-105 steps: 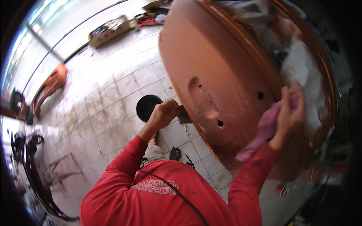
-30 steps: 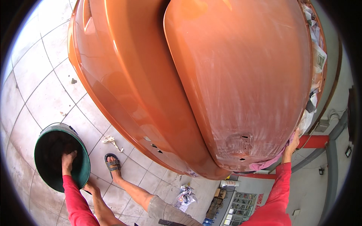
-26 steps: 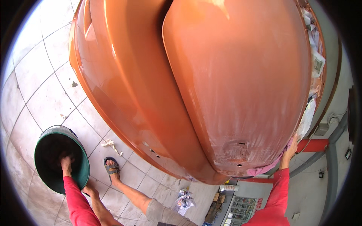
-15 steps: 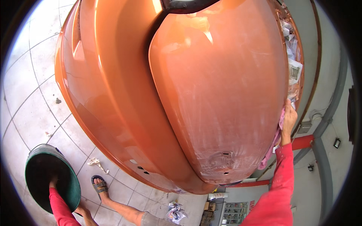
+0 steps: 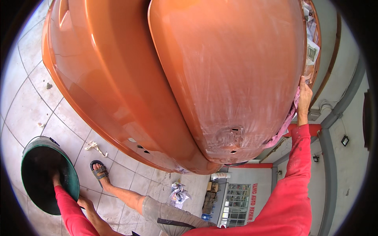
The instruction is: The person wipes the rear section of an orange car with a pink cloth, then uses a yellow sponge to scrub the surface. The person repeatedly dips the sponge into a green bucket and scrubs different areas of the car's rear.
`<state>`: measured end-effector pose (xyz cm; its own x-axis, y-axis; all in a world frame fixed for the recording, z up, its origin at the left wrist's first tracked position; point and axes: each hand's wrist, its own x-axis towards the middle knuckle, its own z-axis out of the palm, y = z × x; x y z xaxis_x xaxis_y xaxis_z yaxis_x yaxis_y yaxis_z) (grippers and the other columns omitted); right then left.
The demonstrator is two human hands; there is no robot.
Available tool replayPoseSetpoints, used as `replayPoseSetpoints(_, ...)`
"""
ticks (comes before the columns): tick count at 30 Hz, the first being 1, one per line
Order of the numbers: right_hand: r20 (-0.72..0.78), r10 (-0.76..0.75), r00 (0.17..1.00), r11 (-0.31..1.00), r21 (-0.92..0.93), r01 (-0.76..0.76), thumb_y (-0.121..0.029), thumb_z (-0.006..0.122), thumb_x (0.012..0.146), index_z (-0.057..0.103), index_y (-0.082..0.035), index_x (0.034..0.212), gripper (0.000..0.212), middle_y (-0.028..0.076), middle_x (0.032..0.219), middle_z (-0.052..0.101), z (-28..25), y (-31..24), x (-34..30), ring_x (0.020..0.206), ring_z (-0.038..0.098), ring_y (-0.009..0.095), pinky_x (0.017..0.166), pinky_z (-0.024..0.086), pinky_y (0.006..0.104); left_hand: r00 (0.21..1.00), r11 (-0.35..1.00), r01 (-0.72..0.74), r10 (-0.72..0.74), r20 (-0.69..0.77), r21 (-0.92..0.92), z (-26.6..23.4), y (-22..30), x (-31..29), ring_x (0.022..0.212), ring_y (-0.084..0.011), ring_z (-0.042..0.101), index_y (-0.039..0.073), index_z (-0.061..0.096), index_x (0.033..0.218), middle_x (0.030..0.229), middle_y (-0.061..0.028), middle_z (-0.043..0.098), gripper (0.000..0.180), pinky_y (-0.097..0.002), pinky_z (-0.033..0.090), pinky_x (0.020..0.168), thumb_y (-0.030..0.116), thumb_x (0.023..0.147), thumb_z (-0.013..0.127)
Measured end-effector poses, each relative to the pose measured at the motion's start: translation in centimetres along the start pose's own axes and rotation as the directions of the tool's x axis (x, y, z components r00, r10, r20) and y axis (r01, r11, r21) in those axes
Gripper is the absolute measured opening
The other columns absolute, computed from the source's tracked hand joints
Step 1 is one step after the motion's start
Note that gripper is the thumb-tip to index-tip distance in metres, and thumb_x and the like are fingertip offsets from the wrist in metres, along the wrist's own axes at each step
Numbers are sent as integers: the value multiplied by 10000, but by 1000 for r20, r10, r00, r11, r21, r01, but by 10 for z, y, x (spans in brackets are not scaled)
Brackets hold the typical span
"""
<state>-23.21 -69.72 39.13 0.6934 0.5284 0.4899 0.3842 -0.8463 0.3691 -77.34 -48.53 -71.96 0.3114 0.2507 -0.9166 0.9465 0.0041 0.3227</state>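
Pink cloth pressed flat against orange car panel.

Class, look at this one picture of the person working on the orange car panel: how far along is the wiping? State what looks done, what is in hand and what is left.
Done: dull whitish smears cover much of the near orange panel. In hand: the right hand presses a pink cloth on that panel's right edge, while the left hand reaches into the green bucket. Left: the far panel is glossy, with no smears.
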Motion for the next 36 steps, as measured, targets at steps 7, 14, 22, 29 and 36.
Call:
replayPoseSetpoints(7, 205, -90, 975, 995, -26, 97, -573, 558, 1125, 598, 62, 797, 716, 17, 678, 464, -10, 17, 18, 715, 412, 129, 660, 415, 363, 886, 172, 139, 419, 200, -975, -37, 94, -161, 1124, -267, 718, 137, 453, 1655, 1473, -99, 648, 632, -510, 640, 831, 188, 1041, 593)
replayPoseSetpoints(14, 252, -167, 953, 953, 287, 92, -570, 643, 1084, 564, 37, 711, 716, 5, 632, 440, 17, 19, 15, 665, 405, 128, 600, 389, 377, 919, 561, -358, 70, -388, -746, -125, 166, -340, 828, -176, 747, 80, 786, 1289, 1104, -80, 771, 322, -334, 669, 647, 191, 1048, 604)
replayPoseSetpoints(22, 234, -271, 934, 880, 453, 141, -698, 625, 1020, 672, 68, 728, 821, 270, 661, 592, 24, 14, 30, 604, 539, 394, 665, 467, 522, 383, 300, -908, 316, -868, -292, -45, 529, -657, 1415, -349, 618, 59, 540, 1590, 1508, -247, 638, 560, -389, 505, 1140, 322, 1107, 643)
replayPoseSetpoints(29, 242, -303, 922, 898, 396, 192, -732, 555, 1016, 794, 23, 874, 804, 325, 892, 730, 33, 22, 36, 907, 721, 523, 841, 530, 589, 305, 288, -937, 387, -870, -200, 85, 672, -793, 1640, -526, 147, -120, 218, 1675, 1728, -396, 198, 819, -529, 176, 1346, 421, 1135, 512)
replayPoseSetpoints(36, 215, -390, 895, 877, 383, 290, -737, 535, 1018, 809, 12, 906, 806, 328, 934, 741, 52, 12, 41, 955, 709, 545, 874, 523, 604, 344, 442, -862, 150, -927, -248, 79, 686, -757, 1600, -574, 226, -123, 239, 1659, 1673, -471, 222, 846, -549, 202, 1335, 487, 1132, 494)
